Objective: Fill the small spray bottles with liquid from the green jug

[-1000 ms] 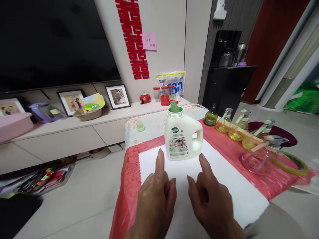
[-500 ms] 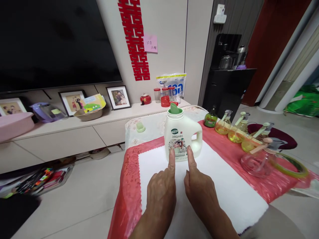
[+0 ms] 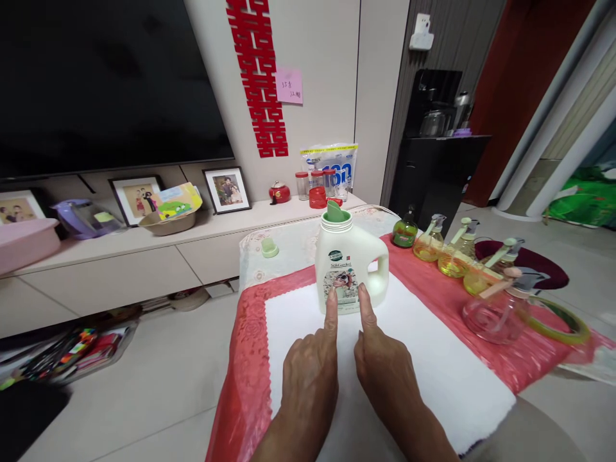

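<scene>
A pale green-white detergent jug [image 3: 353,247] stands upright on a white cloth [image 3: 433,372], its side handle to the right. Its mouth is uncapped and shows a green spout [image 3: 335,212]. My left hand [image 3: 310,369] and my right hand [image 3: 385,366] are in front of it, each with the index finger stretched out toward the label and the other fingers curled. Neither hand holds anything. Whether the fingertips touch the jug I cannot tell. A light green cap [image 3: 269,248] lies on the table behind, to the left.
Several pump bottles, among them a pink one [image 3: 495,314] and a yellow one [image 3: 455,260], line the right side on red plastic sheeting [image 3: 248,340]. A small green bottle [image 3: 405,232] and a tape roll [image 3: 563,321] are there too. Behind runs a low cabinet [image 3: 192,224] with framed photos.
The view has shifted slightly, so everything appears a little to the left. Both hands keep their pointing pose, and the jug has not moved on the cloth.
</scene>
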`<state>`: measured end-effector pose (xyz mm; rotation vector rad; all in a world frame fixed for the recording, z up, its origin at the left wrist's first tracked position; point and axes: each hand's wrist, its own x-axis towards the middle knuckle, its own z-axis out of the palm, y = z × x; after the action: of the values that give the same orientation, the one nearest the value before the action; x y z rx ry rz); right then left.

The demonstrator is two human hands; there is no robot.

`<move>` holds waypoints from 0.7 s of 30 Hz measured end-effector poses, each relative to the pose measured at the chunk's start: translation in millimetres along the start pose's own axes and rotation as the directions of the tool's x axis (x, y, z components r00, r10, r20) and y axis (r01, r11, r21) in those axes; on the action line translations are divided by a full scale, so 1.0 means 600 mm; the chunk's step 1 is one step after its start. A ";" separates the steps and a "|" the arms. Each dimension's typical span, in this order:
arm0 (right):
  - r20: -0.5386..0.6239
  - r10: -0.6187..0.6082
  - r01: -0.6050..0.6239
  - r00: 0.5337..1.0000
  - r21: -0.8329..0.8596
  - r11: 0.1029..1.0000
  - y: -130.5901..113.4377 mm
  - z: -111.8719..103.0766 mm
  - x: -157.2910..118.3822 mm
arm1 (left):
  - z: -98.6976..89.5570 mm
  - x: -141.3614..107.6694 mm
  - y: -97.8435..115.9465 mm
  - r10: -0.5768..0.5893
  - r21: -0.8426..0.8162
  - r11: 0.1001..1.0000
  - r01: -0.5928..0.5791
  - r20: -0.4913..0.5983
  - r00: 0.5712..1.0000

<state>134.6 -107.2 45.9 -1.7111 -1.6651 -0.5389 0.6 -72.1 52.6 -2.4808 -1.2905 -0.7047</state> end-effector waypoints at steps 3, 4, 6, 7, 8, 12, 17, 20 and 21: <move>0.012 0.011 -0.011 1.000 -0.018 1.000 -0.001 0.003 -0.007 | 0.005 -0.002 -0.003 0.002 -0.020 1.000 -0.001 0.034 0.999; 0.020 0.020 -0.019 1.000 -0.030 0.999 -0.001 0.004 -0.008 | 0.006 -0.002 -0.004 -0.002 -0.023 1.000 0.002 0.039 0.999; 0.038 0.033 -0.031 0.999 -0.055 0.998 -0.002 0.005 -0.011 | 0.007 -0.003 -0.005 -0.003 -0.024 1.000 0.004 0.043 0.999; 0.042 0.034 -0.032 0.999 -0.060 0.998 -0.002 0.006 -0.011 | 0.007 -0.004 -0.005 -0.003 -0.020 1.000 0.004 0.047 0.999; 0.045 0.033 -0.030 0.998 -0.061 0.998 -0.002 0.006 -0.010 | 0.007 -0.005 -0.005 0.000 -0.014 1.000 0.001 0.051 0.999; 0.060 0.027 -0.025 0.998 -0.039 0.999 -0.001 0.008 -0.006 | 0.008 -0.007 -0.002 0.002 0.005 1.000 -0.002 0.046 0.999; 0.083 0.013 -0.012 0.996 -0.012 1.000 0.000 0.009 -0.006 | 0.017 -0.006 0.001 -0.066 0.002 0.998 0.066 0.100 0.993; 0.132 -0.019 0.011 0.991 0.059 0.998 0.008 -0.006 0.002 | 0.021 -0.007 -0.005 -0.081 -0.094 0.991 0.095 0.145 0.986; 0.136 -0.025 0.009 0.990 0.117 0.993 0.015 -0.017 0.006 | 0.020 -0.007 -0.008 -0.063 -0.162 0.983 0.084 0.131 0.989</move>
<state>145.2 -111.6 53.6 -1.6827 -1.7722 -0.3312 -1.6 -67.2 40.0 -2.6607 -1.4284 -0.7121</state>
